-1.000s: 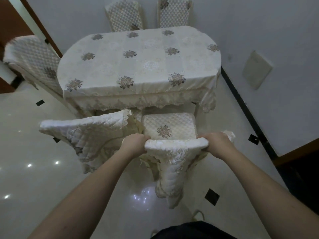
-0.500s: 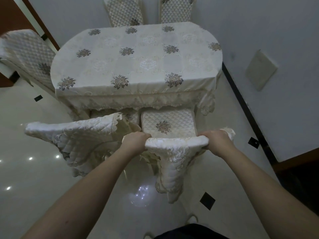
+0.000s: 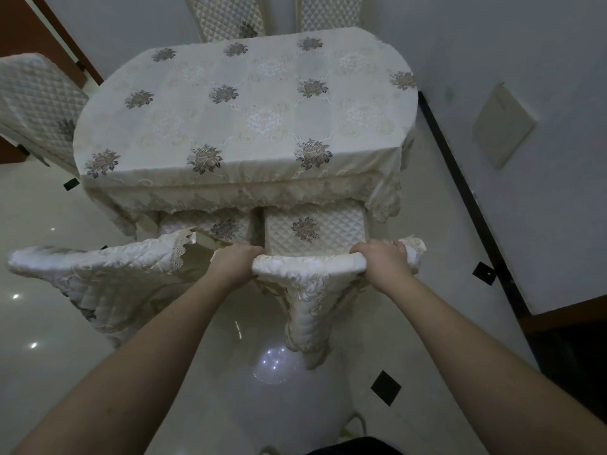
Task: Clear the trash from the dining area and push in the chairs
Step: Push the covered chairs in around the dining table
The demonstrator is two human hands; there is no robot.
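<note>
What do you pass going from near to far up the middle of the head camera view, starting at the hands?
right hand and left hand gripping the chair backrest → chair seat → tablecloth fringe → table top → two far chairs against the wall

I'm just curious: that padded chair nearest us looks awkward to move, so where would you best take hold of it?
Probably the top rail of the chair's back, taken from behind, one hand near each end, as the left hand and right hand grip it now. The rail is the nearest part, and the seat already points under the table.
</note>
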